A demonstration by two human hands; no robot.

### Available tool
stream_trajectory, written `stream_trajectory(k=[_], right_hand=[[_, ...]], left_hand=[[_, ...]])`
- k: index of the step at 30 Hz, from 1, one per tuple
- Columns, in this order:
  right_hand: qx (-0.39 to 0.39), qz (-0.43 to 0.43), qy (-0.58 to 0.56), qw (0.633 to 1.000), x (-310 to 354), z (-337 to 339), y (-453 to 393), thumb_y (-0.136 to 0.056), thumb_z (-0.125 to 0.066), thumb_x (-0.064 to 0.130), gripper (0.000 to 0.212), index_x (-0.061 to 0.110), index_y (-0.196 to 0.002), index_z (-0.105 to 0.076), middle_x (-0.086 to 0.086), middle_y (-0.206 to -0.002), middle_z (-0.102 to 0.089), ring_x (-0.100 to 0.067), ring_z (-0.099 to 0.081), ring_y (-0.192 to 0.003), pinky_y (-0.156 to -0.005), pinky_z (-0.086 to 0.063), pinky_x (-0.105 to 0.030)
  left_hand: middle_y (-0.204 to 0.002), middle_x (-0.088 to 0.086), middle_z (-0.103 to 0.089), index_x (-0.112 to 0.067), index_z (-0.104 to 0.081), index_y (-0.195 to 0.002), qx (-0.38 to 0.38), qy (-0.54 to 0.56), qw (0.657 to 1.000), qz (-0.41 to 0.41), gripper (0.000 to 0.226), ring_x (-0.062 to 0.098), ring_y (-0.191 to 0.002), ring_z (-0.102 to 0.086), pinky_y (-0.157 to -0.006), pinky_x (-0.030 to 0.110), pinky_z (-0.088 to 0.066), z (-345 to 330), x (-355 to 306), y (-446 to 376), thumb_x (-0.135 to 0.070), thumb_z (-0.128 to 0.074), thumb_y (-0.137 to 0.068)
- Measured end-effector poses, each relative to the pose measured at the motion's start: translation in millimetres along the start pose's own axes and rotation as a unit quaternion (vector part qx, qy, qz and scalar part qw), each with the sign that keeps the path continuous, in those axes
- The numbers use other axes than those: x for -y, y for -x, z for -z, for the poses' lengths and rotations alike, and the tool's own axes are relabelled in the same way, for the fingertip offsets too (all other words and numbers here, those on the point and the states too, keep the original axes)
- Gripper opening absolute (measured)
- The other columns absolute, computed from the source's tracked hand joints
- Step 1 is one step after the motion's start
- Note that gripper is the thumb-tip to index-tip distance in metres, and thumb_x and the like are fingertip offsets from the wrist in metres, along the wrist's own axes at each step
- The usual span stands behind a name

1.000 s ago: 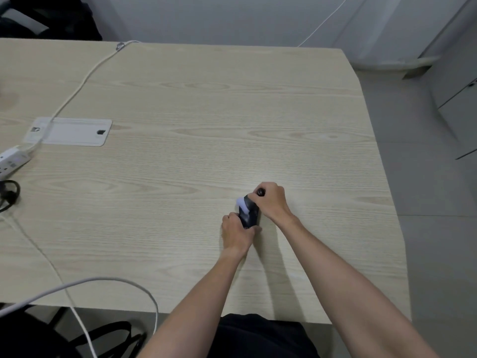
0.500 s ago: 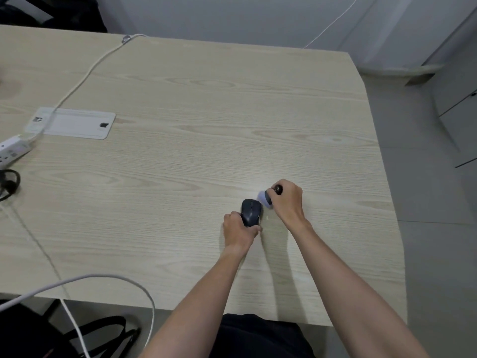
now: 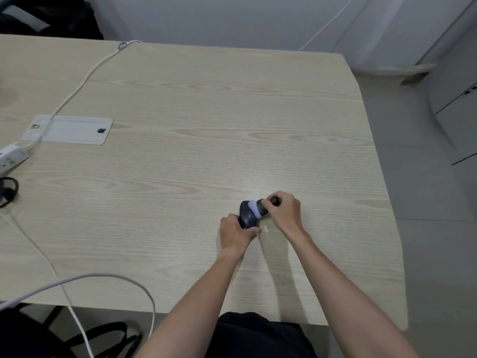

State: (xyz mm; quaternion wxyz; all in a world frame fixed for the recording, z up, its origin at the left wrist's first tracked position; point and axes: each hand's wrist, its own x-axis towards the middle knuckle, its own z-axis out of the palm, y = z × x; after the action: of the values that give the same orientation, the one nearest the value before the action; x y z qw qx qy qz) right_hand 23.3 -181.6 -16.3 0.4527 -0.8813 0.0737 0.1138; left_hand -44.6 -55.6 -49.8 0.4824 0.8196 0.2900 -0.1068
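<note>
A dark grey computer mouse (image 3: 245, 215) lies on the light wooden table (image 3: 180, 151), right of centre. My left hand (image 3: 236, 232) grips its near end with curled fingers. My right hand (image 3: 285, 211) holds a small dark tool with a pale lilac head (image 3: 254, 206), and that head rests on top of the mouse. A dark knob at the tool's far end (image 3: 275, 201) sticks out between my right fingers. The underside of the mouse is hidden.
A white cable cover plate (image 3: 69, 129) is set into the table at the left, with a white power strip (image 3: 11, 157) and a white cable (image 3: 85, 78) beside it. The table's right edge (image 3: 382, 177) drops to a grey floor. Another cable (image 3: 103, 277) loops over the near edge.
My right hand has brought the lilac-headed tool back leftward from beside the mouse onto its top. My left hand keeps its grip on the mouse.
</note>
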Motion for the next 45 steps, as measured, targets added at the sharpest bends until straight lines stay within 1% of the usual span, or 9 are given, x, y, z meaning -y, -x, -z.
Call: stream_trajectory(k=[3, 5, 8, 14, 19, 27, 34, 39, 45], right_hand=[[-0.053, 0.001, 0.02, 0.998, -6, 3, -1, -0.083, -0.066, 0.013, 0.013, 0.006, -0.073, -0.068, -0.002, -0.073, -0.068, -0.013, -0.061, -0.071, -0.064, -0.048, -0.027], [-0.059, 0.009, -0.01, 0.998, -5, 7, 5, -0.084, -0.067, 0.014, 0.012, 0.008, -0.073, -0.069, 0.001, -0.072, -0.068, -0.007, -0.06, -0.068, -0.062, -0.045, -0.016], [0.002, 0.022, -0.032, 0.999, -3, 6, 19, -0.081, -0.073, 0.019, 0.008, 0.014, -0.075, -0.074, 0.008, -0.072, -0.071, -0.001, -0.06, -0.065, -0.059, -0.043, -0.007], [-0.092, -0.063, -0.067, 0.992, -25, 3, 38, -0.083, -0.07, 0.013, 0.009, 0.008, -0.076, -0.07, 0.001, -0.074, -0.07, -0.009, -0.06, -0.069, -0.065, -0.042, -0.021], [-0.086, -0.047, -0.12, 0.988, -21, -6, 55, -0.08, -0.073, 0.016, 0.01, 0.012, -0.073, -0.07, 0.004, -0.071, -0.07, -0.006, -0.059, -0.063, -0.058, -0.044, -0.011], [-0.119, -0.059, -0.104, 0.986, -21, -7, 41, -0.084, -0.069, 0.016, 0.011, 0.009, -0.076, -0.066, 0.004, -0.071, -0.065, -0.006, -0.057, -0.065, -0.058, -0.04, -0.011], [-0.022, -0.136, -0.123, 0.983, -13, -13, -1, -0.08, -0.071, 0.022, 0.013, 0.009, -0.081, -0.072, -0.003, -0.081, -0.071, -0.02, -0.065, -0.074, -0.066, -0.051, -0.03], [-0.064, -0.066, -0.003, 0.996, -5, 1, -19, -0.086, -0.064, 0.014, 0.013, 0.002, -0.081, -0.064, -0.003, -0.077, -0.064, -0.012, -0.053, -0.066, -0.052, -0.038, -0.019], [0.05, 0.017, 0.034, 0.998, 20, -11, -27, -0.08, -0.068, 0.014, 0.012, 0.002, -0.079, -0.07, -0.007, -0.078, -0.07, -0.015, -0.059, -0.072, -0.058, -0.044, -0.02]], left_hand=[[-0.092, -0.003, -0.054, -0.014, -0.054, -0.089, 0.008, -0.029, 1.0, 0.003, 0.044, 0.012, -0.077, -0.053, -0.059, 0.015, -0.04, 1, 9, 4, -0.022, -0.083, -0.056], [-0.114, -0.002, -0.04, -0.014, -0.045, -0.116, 0.033, -0.039, 0.999, 0.007, 0.065, 0.013, -0.097, -0.045, -0.072, 0.016, -0.041, 3, 17, 10, -0.016, -0.081, -0.062], [-0.123, 0.003, -0.038, -0.011, -0.04, -0.132, 0.046, -0.034, 0.998, -0.013, 0.067, 0.017, -0.101, -0.047, -0.065, 0.011, -0.045, 8, 27, 13, 0.002, -0.067, -0.072], [-0.119, 0.006, -0.049, -0.012, -0.05, -0.128, -0.041, 0.035, 0.998, -0.026, 0.055, 0.019, -0.111, -0.051, -0.089, 0.024, -0.042, 15, 8, 9, 0.009, -0.048, -0.077], [-0.127, 0.004, -0.046, -0.015, -0.047, -0.13, -0.05, 0.025, 0.997, -0.054, 0.041, 0.017, -0.115, -0.048, -0.102, 0.037, -0.045, 8, -10, -1, -0.014, -0.052, -0.089], [-0.126, 0.012, -0.046, -0.013, -0.038, -0.133, 0.006, -0.095, 0.994, -0.049, 0.069, 0.029, -0.115, -0.046, -0.099, 0.041, -0.045, -6, -13, -1, -0.031, -0.072, -0.075], [-0.115, 0.013, -0.049, -0.014, -0.039, -0.126, 0.021, -0.108, 0.993, -0.041, 0.061, 0.03, -0.109, -0.045, -0.093, 0.04, -0.046, -6, -15, 2, -0.023, -0.073, -0.077], [-0.12, 0.016, -0.048, -0.012, -0.036, -0.13, 0.02, -0.134, 0.991, -0.022, 0.067, 0.033, -0.111, -0.046, -0.094, 0.041, -0.046, -7, -20, 0, -0.024, -0.075, -0.077], [-0.118, 0.014, -0.048, -0.013, -0.037, -0.125, 0.026, -0.112, 0.993, -0.015, 0.066, 0.033, -0.109, -0.047, -0.093, 0.041, -0.045, -6, -20, -1, -0.023, -0.079, -0.074]])
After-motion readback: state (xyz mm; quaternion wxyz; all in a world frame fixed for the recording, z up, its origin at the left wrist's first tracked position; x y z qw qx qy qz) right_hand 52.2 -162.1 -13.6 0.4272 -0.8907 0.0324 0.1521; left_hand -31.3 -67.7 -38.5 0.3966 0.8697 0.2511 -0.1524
